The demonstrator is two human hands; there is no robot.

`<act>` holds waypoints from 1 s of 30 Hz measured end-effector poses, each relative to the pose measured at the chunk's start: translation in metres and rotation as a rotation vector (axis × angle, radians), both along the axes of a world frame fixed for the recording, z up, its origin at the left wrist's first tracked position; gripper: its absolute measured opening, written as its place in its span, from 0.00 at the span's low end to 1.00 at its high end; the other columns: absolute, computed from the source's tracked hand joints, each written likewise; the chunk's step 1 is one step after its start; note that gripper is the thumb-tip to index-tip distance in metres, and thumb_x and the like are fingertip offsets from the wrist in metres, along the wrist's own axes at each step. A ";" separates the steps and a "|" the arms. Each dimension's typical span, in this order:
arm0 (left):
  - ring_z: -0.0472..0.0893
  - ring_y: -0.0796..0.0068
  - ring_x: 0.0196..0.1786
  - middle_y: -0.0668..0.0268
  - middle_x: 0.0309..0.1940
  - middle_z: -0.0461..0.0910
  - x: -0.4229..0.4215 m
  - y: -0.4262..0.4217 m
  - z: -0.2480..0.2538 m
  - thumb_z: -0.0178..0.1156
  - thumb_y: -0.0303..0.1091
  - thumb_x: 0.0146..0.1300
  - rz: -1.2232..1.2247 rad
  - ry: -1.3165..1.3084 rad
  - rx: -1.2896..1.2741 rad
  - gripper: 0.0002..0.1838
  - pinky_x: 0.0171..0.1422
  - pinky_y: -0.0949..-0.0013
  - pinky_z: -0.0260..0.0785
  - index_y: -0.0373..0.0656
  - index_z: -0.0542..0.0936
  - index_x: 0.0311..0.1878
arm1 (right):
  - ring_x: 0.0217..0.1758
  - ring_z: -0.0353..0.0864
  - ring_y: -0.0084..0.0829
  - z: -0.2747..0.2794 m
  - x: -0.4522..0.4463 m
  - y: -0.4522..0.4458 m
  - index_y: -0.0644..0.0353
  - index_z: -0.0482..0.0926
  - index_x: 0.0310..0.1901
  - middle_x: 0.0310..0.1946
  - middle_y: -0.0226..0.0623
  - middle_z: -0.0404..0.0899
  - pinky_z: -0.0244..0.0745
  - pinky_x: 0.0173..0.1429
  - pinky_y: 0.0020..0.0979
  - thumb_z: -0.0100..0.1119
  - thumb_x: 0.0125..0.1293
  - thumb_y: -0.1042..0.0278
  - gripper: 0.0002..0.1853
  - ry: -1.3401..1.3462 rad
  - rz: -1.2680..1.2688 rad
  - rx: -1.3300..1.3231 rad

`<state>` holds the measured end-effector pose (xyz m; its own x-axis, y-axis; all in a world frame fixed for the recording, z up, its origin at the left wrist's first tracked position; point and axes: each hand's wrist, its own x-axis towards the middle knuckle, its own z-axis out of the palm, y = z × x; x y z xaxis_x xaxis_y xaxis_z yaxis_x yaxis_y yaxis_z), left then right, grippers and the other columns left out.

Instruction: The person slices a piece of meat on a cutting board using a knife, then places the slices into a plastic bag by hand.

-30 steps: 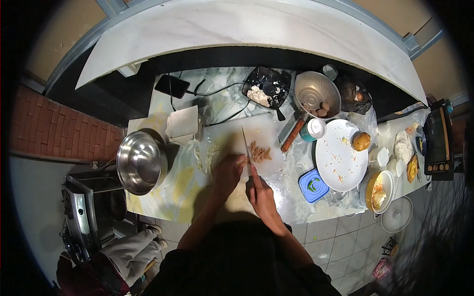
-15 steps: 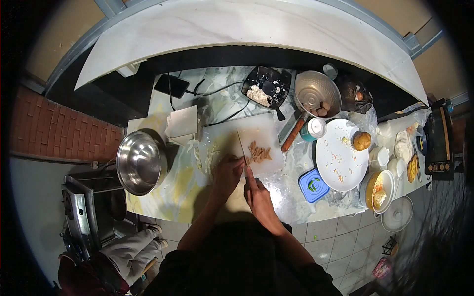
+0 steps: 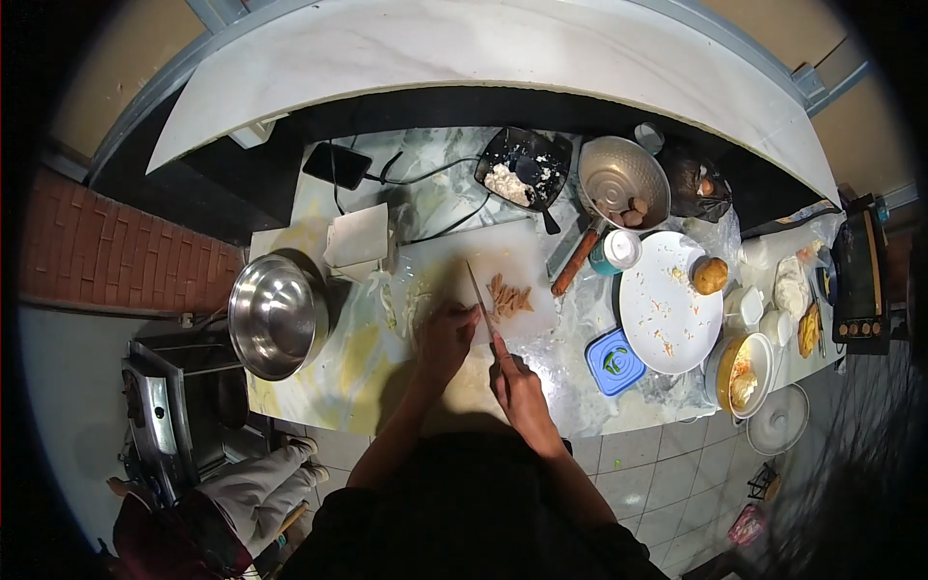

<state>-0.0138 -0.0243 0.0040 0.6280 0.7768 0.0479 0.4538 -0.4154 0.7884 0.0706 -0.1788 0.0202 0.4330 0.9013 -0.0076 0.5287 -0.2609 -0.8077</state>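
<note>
My right hand (image 3: pixel 520 389) is closed round the handle of a knife (image 3: pixel 479 294), whose blade points up and to the left over a white cutting board (image 3: pixel 522 253). Just left of the blade is my left hand (image 3: pixel 447 340), its fingertips pinched together at the blade's side; what they hold is too small to name. Several light brown cut strips (image 3: pixel 508 296) lie in a small pile on the board, right of the knife. Pale shreds (image 3: pixel 389 307) are scattered at the board's left.
A steel bowl (image 3: pixel 275 317) stands at left. On the right are a white plate (image 3: pixel 667 333) with a round brown item, a blue lid (image 3: pixel 616 362), a pan (image 3: pixel 621 174) and a pot (image 3: pixel 754 358). A black dish (image 3: pixel 522 169) sits behind; another person (image 3: pixel 193 532) is at lower left.
The knife and my right hand have shifted slightly right since half a second ago. My left hand has barely moved. The person at lower left has moved an arm.
</note>
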 end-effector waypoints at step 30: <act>0.85 0.68 0.41 0.59 0.43 0.83 0.008 0.003 -0.001 0.61 0.29 0.68 -0.100 -0.114 -0.258 0.09 0.47 0.68 0.78 0.37 0.81 0.48 | 0.32 0.85 0.42 0.016 0.034 0.010 0.57 0.65 0.71 0.34 0.61 0.80 0.76 0.41 0.34 0.50 0.64 0.81 0.31 0.365 -0.241 0.029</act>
